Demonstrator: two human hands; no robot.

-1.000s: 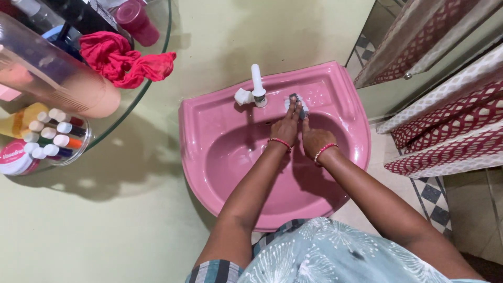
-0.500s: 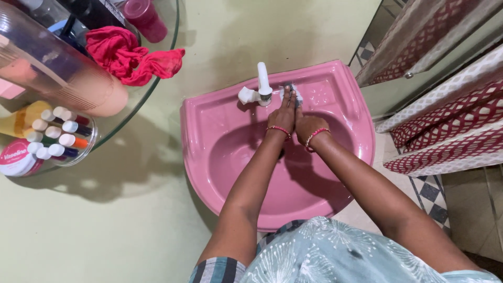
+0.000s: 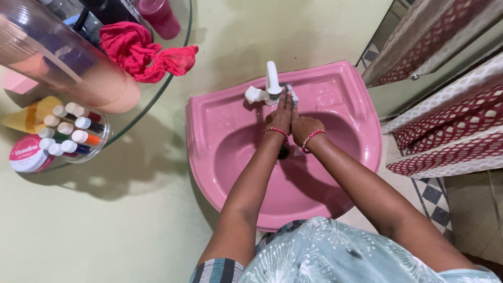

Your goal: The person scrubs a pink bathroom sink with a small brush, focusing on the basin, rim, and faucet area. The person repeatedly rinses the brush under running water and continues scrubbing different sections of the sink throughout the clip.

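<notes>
A pink wash basin [image 3: 209,112] is fixed to a pale green wall, with a white tap [image 3: 271,84] on its back ledge. My left hand [image 3: 280,116] stretches toward that ledge, fingers straight and together, just right of the tap. Its fingertips touch a small grey and white thing [image 3: 293,95], which is mostly hidden. My right hand [image 3: 305,129] is curled and pressed against the left one, over the bowl. Both wrists wear red bead bracelets. I cannot tell which hand grips the small thing.
A glass shelf [image 3: 157,97] at upper left carries a red cloth [image 3: 146,52], a pink cup [image 3: 160,18], a large clear bottle [image 3: 68,63], a jar of markers [image 3: 73,133] and a round pink-lidded tin [image 3: 26,154]. Red-and-white patterned fabric [image 3: 445,136] hangs at the right.
Both hands have moved up from over the bowl to the back ledge by the tap. The grey thing stood clear between the fingers before and is mostly covered now.
</notes>
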